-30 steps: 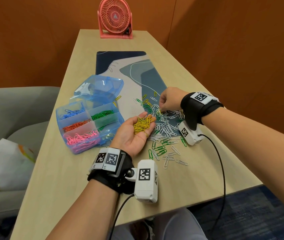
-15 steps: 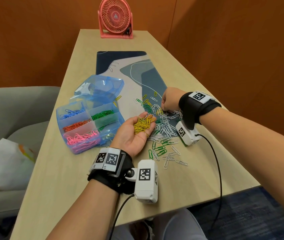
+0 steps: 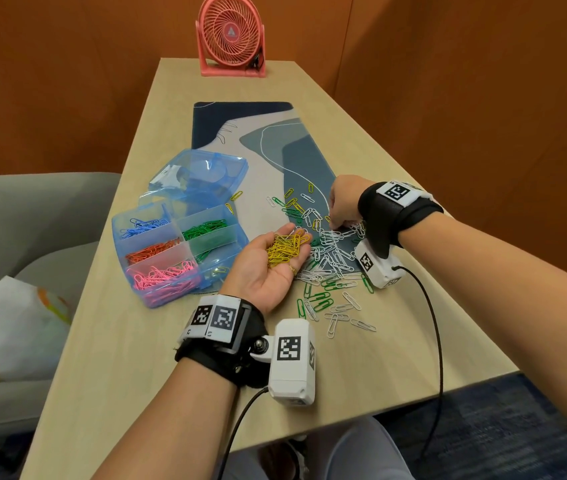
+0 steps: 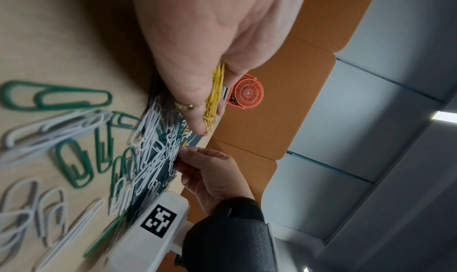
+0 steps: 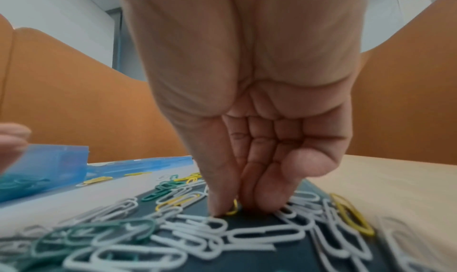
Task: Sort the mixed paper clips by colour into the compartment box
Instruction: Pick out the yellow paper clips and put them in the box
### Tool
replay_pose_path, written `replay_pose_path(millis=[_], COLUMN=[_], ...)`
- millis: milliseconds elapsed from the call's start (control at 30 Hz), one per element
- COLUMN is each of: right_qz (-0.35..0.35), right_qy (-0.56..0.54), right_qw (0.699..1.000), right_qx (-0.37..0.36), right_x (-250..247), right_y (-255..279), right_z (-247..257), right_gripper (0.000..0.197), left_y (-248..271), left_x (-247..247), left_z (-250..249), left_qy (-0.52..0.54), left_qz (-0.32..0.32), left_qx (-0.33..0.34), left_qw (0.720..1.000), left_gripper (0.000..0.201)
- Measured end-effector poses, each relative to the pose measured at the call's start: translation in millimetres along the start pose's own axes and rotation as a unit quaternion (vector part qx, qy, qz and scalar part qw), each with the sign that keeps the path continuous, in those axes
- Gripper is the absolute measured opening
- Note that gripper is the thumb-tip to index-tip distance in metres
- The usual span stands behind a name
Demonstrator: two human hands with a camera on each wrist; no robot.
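My left hand [image 3: 264,276] lies palm up beside the box, carrying a heap of yellow clips [image 3: 283,250] on relaxed fingers; the left wrist view shows those yellow clips [image 4: 214,96] edge-on against the fingers. The mixed pile [image 3: 331,252] of white, green and yellow clips lies on the mat to the right. My right hand [image 3: 343,202] reaches down into its far side. In the right wrist view its thumb and fingertips pinch one yellow clip [image 5: 233,209]. The blue compartment box [image 3: 117,244] holds blue, green, orange and pink clips in separate compartments.
The box's clear blue lid [image 3: 202,174] lies open behind it. A patterned desk mat [image 3: 257,133] runs up the table toward a pink fan [image 3: 230,32]. Loose clips [image 3: 337,313] spread toward the near edge. A grey sofa [image 3: 32,209] with a white bag [image 3: 8,327] stands left.
My right hand has shifted a little along the far side of the pile and its fingertips have dropped onto a yellow clip. The left hand has stayed still with its yellow clips.
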State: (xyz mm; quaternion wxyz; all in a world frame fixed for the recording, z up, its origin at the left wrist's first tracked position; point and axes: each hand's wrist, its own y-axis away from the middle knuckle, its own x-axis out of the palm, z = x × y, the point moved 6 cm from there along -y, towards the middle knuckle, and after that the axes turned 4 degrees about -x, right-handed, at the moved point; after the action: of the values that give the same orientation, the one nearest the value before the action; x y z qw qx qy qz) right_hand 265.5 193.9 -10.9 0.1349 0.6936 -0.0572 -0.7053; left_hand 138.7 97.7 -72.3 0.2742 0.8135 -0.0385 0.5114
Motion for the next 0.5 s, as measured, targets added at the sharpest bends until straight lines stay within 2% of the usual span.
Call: replay_pose_path(millis=[167,267,367,467,500], right_qz=[0.003,0.001,-0.008,-0.033,-0.043], right_qy=[0.008,-0.020,-0.072,-0.174,-0.198], right_qw=[1.000,1.000,0.997,0.982,0.977], right_qx=[0.005,0.002,-0.021,-0.059,-0.071], right_x=[2.7,3.4,0.7,-4.6,-6.1], right_y=[1.0,-0.5,-0.4,4.0,4.9], right_z=[2.0,0.9,0.6,5.2,6.6], right_gripper=[0.011,0.013,0.017,0.006,0.008], left_y=[-2.2,-2.6,-2.5,-2.7,-2.7], left_x=[-1.4,-1.9,-1.8,-2.1,-2.0], left_z=[0.0,-0.4,-0.1,0.0,0.0], left_qy=[-0.001,-0.001,-0.001,0.000,-0.001], left_qz=[0.001,0.001,0.001,0.001,0.001], left_qx=[0.001,0.001,0.000,0.000,-0.001], left_qw=[1.000,1.000,1.000,1.000,1.000], left_gripper=[0.035,0.035,0.036,0.035,0.035])
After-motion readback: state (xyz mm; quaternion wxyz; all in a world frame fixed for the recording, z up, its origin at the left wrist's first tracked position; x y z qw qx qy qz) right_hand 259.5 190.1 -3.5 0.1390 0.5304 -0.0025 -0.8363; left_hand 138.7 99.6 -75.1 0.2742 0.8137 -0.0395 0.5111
